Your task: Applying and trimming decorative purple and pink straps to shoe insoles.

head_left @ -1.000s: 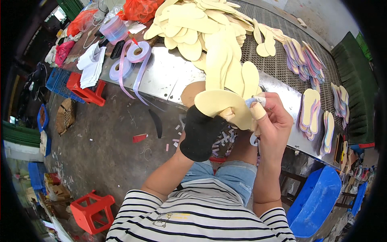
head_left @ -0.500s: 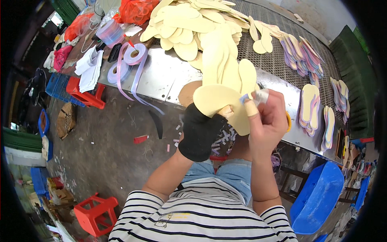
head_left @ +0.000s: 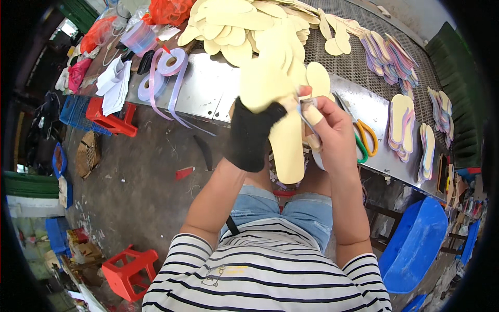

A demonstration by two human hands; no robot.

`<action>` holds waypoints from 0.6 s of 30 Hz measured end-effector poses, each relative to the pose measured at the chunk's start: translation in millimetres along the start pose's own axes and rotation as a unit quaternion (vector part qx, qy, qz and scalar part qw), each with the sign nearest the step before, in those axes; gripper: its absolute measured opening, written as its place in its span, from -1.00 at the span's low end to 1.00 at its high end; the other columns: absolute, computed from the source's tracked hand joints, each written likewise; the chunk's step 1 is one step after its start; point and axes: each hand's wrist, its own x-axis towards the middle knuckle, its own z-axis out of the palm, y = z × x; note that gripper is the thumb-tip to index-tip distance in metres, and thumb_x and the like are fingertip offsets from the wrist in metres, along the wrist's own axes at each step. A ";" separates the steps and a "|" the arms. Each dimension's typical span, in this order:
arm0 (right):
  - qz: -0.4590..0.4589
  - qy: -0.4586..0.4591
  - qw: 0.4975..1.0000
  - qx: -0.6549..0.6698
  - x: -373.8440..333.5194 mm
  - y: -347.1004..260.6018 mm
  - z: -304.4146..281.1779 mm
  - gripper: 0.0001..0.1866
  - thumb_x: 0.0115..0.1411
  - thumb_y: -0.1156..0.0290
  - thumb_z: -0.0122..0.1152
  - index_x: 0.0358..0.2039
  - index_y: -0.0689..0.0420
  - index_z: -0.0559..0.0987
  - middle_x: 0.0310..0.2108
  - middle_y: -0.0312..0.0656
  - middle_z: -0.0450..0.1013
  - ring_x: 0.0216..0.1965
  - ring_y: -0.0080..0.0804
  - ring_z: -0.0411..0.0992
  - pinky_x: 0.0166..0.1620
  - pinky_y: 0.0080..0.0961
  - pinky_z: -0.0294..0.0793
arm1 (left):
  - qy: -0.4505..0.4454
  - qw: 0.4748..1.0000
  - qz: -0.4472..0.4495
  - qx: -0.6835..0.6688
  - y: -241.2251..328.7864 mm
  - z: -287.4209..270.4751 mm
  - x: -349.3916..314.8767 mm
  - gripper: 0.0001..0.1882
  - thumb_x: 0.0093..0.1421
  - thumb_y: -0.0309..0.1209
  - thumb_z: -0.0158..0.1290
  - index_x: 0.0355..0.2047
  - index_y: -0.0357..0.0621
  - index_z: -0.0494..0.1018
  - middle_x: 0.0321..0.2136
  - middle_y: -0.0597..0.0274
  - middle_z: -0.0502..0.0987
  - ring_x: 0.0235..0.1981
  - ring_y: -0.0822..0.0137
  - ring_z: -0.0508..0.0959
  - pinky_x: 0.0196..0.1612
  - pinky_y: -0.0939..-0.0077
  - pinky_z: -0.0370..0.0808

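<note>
My left hand (head_left: pixel 254 132), in a black glove with bare fingertips, grips a cream insole (head_left: pixel 289 156) around its middle. One end of the insole points to the table and the other hangs over my lap. My right hand (head_left: pixel 335 127), with tape wrapped round its fingers, is pinched at the insole's right edge, next to the left thumb. A thin bluish-purple strip shows between its fingers; motion blur hides its exact contact with the insole. Scissors (head_left: pixel 373 136) with orange and green handles lie on the table just beyond the right hand.
A large heap of cream insoles (head_left: pixel 228 26) covers the table's middle. Stacked insoles with purple edges (head_left: pixel 400 122) lie at the right. Ribbon rolls (head_left: pixel 171 61) and white papers (head_left: pixel 114 86) are at the left. A blue tub (head_left: pixel 413 247) and red stool (head_left: pixel 127 273) stand below.
The insole has turned from lying crosswise to pointing lengthwise toward my lap. My right hand has shifted slightly left and down, uncovering the scissors.
</note>
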 end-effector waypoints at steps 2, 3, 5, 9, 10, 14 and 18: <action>0.049 0.038 0.995 0.081 -5.6 0.4 -2.7 -0.93 0.12 0.51 0.16 -0.37 0.23 0.51 -0.47 -0.42 0.36 -0.55 -0.81 0.28 -0.53 -0.86 0.17 | 0.047 0.998 0.031 -0.016 4.3 0.5 0.3 -0.65 0.10 -0.46 0.04 -0.10 -0.32 0.35 -0.15 0.05 0.48 -0.18 0.24 0.52 -0.18 0.46 0.50; 0.051 0.037 0.995 0.083 -11.2 3.5 -1.0 -0.93 0.12 0.51 0.16 -0.37 0.23 0.51 -0.47 -0.42 0.36 -0.55 -0.81 0.28 -0.53 -0.86 0.17 | 0.091 0.993 0.060 -0.034 7.6 1.8 -0.4 -0.66 0.10 -0.49 0.03 -0.10 -0.32 0.34 -0.16 0.06 0.49 -0.19 0.22 0.53 -0.20 0.45 0.52; -0.090 0.070 0.992 -0.058 -19.1 14.1 1.6 -0.90 0.08 0.56 0.21 -0.38 0.27 0.49 -0.44 -0.41 0.31 -0.57 -0.81 0.22 -0.55 -0.87 0.10 | 0.096 0.993 0.052 -0.051 18.1 9.4 -3.0 -0.69 0.12 -0.59 0.00 -0.09 -0.33 0.37 -0.24 0.11 0.52 -0.21 0.29 0.54 -0.16 0.43 0.51; -0.187 0.088 0.961 -0.182 -23.7 27.2 2.9 -0.89 0.02 0.61 0.24 -0.49 0.28 0.45 -0.40 -0.40 0.29 -0.60 -0.83 0.13 -0.56 -0.84 0.07 | 0.104 0.989 0.090 -0.054 17.9 16.8 -9.3 -0.72 0.11 -0.60 0.00 -0.13 -0.36 0.39 -0.26 0.09 0.52 -0.22 0.29 0.55 -0.16 0.43 0.50; -0.131 0.074 0.979 -0.137 -25.5 24.6 0.9 -0.89 0.01 0.62 0.25 -0.51 0.28 0.46 -0.39 -0.39 0.29 -0.61 -0.83 0.10 -0.57 -0.83 0.07 | 0.109 0.987 0.118 -0.032 14.9 14.6 -9.6 -0.73 0.11 -0.60 0.00 -0.14 -0.37 0.40 -0.27 0.08 0.53 -0.23 0.29 0.55 -0.16 0.43 0.50; -0.089 0.045 0.992 -0.081 -26.9 18.4 2.0 -0.89 0.02 0.63 0.23 -0.52 0.28 0.45 -0.41 -0.38 0.29 -0.61 -0.84 0.11 -0.57 -0.83 0.06 | 0.111 0.982 0.149 0.038 10.3 11.6 -9.4 -0.73 0.11 -0.60 0.01 -0.14 -0.38 0.40 -0.31 0.10 0.53 -0.23 0.29 0.55 -0.16 0.45 0.48; -0.052 0.007 0.997 -0.056 -25.7 12.3 6.3 -0.90 0.04 0.63 0.19 -0.53 0.29 0.43 -0.45 -0.41 0.29 -0.60 -0.86 0.16 -0.57 -0.84 0.08 | 0.117 0.987 0.114 0.008 14.1 22.3 -10.1 -0.72 0.10 -0.58 0.03 -0.15 -0.38 0.40 -0.28 0.11 0.53 -0.22 0.31 0.54 -0.14 0.48 0.45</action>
